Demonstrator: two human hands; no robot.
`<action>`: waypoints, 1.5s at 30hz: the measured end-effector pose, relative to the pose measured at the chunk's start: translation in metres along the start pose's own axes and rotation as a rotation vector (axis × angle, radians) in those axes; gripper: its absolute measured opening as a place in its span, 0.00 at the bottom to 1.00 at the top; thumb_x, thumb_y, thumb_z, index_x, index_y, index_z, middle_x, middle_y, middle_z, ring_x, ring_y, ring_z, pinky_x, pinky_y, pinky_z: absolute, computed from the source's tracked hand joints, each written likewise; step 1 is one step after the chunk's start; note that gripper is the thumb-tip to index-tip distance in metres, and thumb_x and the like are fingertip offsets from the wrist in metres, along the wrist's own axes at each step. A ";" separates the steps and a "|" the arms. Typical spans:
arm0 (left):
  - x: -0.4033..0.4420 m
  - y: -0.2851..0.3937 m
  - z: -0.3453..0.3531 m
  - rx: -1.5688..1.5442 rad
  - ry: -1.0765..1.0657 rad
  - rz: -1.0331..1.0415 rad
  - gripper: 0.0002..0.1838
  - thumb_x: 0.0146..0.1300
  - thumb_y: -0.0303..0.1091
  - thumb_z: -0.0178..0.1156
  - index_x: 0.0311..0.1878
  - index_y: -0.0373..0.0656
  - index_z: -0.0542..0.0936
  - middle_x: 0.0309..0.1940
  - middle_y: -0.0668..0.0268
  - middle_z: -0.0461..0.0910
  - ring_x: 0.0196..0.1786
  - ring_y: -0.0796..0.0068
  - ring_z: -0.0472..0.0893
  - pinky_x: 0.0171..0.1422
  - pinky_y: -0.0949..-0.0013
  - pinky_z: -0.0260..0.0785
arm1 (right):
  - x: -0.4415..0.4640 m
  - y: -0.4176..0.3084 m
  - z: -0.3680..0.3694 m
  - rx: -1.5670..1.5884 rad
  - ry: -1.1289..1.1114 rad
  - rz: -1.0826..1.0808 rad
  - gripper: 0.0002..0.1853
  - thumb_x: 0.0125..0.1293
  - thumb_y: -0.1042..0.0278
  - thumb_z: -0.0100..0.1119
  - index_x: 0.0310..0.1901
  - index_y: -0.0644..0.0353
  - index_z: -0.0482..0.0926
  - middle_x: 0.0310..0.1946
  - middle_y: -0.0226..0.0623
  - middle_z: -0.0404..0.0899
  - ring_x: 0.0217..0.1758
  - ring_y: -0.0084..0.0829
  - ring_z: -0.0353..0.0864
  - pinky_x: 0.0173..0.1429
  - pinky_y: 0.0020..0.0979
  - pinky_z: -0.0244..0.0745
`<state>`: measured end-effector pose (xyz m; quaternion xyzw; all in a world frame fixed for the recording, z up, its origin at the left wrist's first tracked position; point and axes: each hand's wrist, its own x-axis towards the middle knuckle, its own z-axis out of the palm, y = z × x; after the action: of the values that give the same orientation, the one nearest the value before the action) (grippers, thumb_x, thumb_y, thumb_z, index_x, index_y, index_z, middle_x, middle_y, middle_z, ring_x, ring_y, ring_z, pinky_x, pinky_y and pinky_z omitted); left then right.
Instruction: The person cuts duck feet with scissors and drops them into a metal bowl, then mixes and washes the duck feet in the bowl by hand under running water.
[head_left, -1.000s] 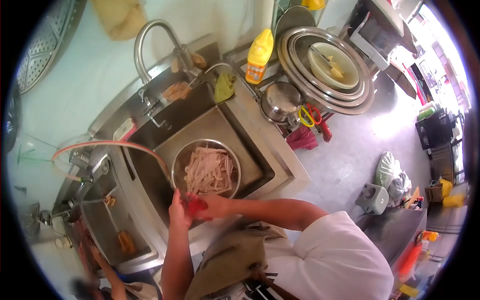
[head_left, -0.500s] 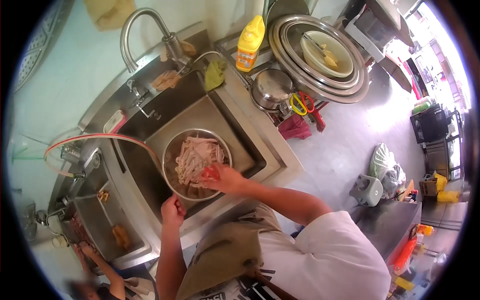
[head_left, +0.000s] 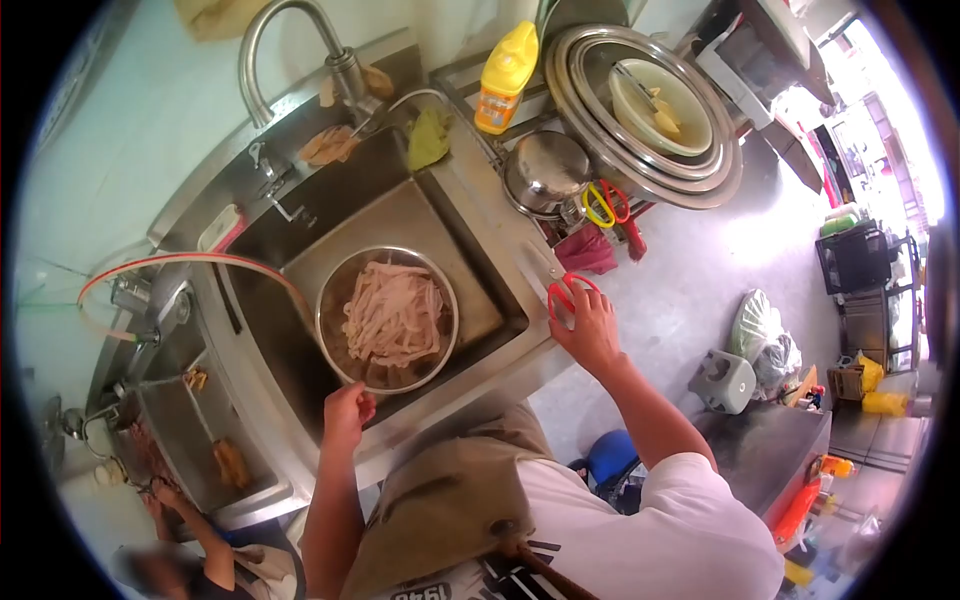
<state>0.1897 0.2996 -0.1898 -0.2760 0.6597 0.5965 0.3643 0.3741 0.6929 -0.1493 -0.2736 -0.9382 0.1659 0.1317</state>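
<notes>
A round metal bowl stands in the sink basin, holding a pile of pale pink pieces that look like chicken feet. My left hand is closed on the bowl's near rim. At the sink's right edge, my right hand grips red-handled scissors. Their blades point away from me over the steel counter, and my fingers partly hide the handles.
A curved faucet and a red-striped hose reach over the sink. Beyond the right edge are a metal pot, yellow-handled scissors, a yellow bottle and stacked basins. Another person's hands work at the lower-left sink.
My right hand has left the bowl with the red scissors and moved right to the sink's edge. My left hand stays at the rim, and the pile is now uncovered.
</notes>
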 end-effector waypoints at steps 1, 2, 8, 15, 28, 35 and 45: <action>0.001 0.001 0.001 0.035 -0.024 0.010 0.10 0.64 0.37 0.65 0.31 0.44 0.78 0.24 0.67 0.80 0.24 0.75 0.78 0.28 0.72 0.71 | -0.002 0.001 0.004 -0.010 0.016 0.009 0.32 0.56 0.60 0.69 0.62 0.56 0.71 0.48 0.44 0.79 0.54 0.49 0.77 0.56 0.48 0.73; 0.000 0.004 0.002 0.066 -0.041 0.021 0.08 0.63 0.36 0.66 0.34 0.43 0.80 0.26 0.67 0.81 0.27 0.76 0.80 0.31 0.73 0.73 | -0.003 0.002 0.010 -0.016 0.029 0.012 0.31 0.56 0.60 0.69 0.62 0.56 0.72 0.48 0.44 0.79 0.53 0.49 0.77 0.56 0.48 0.73; 0.010 0.007 0.000 0.224 -0.134 0.118 0.07 0.63 0.32 0.65 0.38 0.37 0.82 0.28 0.65 0.83 0.32 0.75 0.81 0.36 0.71 0.74 | -0.009 0.009 0.025 -0.118 -0.187 0.072 0.29 0.56 0.59 0.69 0.59 0.58 0.72 0.56 0.46 0.73 0.59 0.49 0.72 0.60 0.48 0.70; -0.006 0.034 0.001 0.410 -0.441 0.069 0.25 0.72 0.51 0.56 0.45 0.32 0.83 0.39 0.57 0.86 0.42 0.69 0.84 0.52 0.67 0.76 | 0.039 -0.060 -0.031 0.241 -0.381 -0.057 0.27 0.60 0.59 0.69 0.58 0.63 0.75 0.53 0.48 0.78 0.58 0.45 0.77 0.61 0.44 0.73; 0.000 0.006 0.064 0.815 0.217 0.719 0.25 0.70 0.55 0.50 0.42 0.40 0.83 0.39 0.47 0.84 0.45 0.43 0.82 0.53 0.49 0.72 | 0.039 -0.189 0.151 0.430 -0.574 -0.394 0.19 0.62 0.67 0.61 0.53 0.65 0.76 0.44 0.54 0.81 0.48 0.46 0.82 0.51 0.43 0.76; -0.023 0.010 0.064 0.441 0.049 0.599 0.39 0.75 0.61 0.35 0.42 0.32 0.83 0.40 0.40 0.82 0.48 0.39 0.81 0.57 0.50 0.71 | 0.002 -0.221 0.156 0.898 -0.715 -0.477 0.25 0.64 0.67 0.62 0.60 0.70 0.71 0.49 0.43 0.80 0.52 0.35 0.79 0.57 0.33 0.75; -0.033 0.012 0.086 -0.069 -0.183 0.416 0.32 0.76 0.57 0.43 0.37 0.35 0.83 0.30 0.58 0.83 0.37 0.68 0.81 0.43 0.62 0.73 | 0.009 -0.236 0.086 1.124 -1.183 -0.020 0.21 0.65 0.77 0.56 0.59 0.68 0.72 0.46 0.41 0.80 0.48 0.30 0.80 0.51 0.32 0.77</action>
<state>0.2122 0.3836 -0.1585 -0.0912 0.6457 0.7036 0.2822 0.2265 0.4898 -0.1353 -0.0251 -0.6315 0.7277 -0.2665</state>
